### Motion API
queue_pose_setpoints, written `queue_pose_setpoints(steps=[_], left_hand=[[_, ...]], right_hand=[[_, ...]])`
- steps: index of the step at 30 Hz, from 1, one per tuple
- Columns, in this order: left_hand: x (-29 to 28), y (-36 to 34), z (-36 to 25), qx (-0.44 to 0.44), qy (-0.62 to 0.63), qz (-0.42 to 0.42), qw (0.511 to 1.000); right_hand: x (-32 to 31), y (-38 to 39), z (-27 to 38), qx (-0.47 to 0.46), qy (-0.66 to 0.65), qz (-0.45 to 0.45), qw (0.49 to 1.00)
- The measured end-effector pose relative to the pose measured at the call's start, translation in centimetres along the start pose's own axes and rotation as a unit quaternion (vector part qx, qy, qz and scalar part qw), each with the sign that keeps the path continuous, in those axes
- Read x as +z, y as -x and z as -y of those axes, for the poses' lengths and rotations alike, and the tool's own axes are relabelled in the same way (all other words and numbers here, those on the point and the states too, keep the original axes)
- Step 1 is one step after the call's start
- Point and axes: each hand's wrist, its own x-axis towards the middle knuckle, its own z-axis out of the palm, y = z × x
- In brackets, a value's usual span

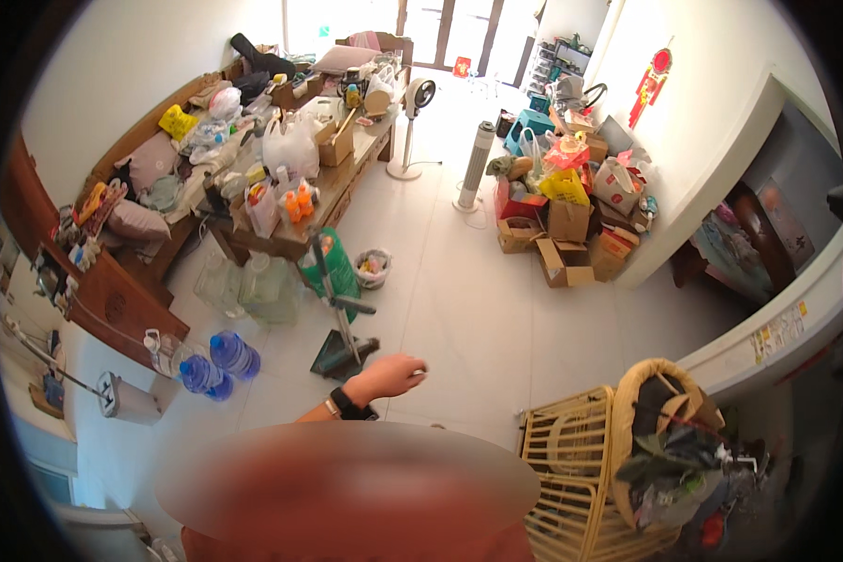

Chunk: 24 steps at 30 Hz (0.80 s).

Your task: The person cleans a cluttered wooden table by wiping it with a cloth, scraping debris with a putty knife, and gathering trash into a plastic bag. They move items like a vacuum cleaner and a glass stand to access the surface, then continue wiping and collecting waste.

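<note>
My left hand (389,376) reaches in front of me from the lower left, with a dark watch and a bracelet at the wrist. Its fingers are curled closed. A small white spot shows at the fingertips, too small to name. Just beyond the hand stands what looks like a dark long-handled dustpan (335,356), its grey pole (332,281) leaning up toward the table; the hand looks apart from it. My right hand is not seen. A blurred patch hides the area by my reddish clothing.
A wooden table (351,178) heaped with bags and bottles stands left, beside a cluttered wooden sofa (173,229). Blue-tinted water jugs (234,354), a waste bin (374,268), two fans (410,131), cardboard boxes (565,262) and a rattan rack (567,440) stand on the tiled floor.
</note>
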Motion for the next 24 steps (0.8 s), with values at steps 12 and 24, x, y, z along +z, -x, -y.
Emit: queue_pose_setpoints(steps=[12,24], left_hand=[[-4.1,-14.9,13.4,-0.338,0.115,-0.093,0.929],[-15.3,-46.5,32.7,-0.302,0.041,-0.116,0.945]], right_hand=[[2.0,-15.2,50.7,-0.286,0.196,0.139,0.928],[5.8,-21.2,81.6,-0.342,-0.005,0.053,0.938]])
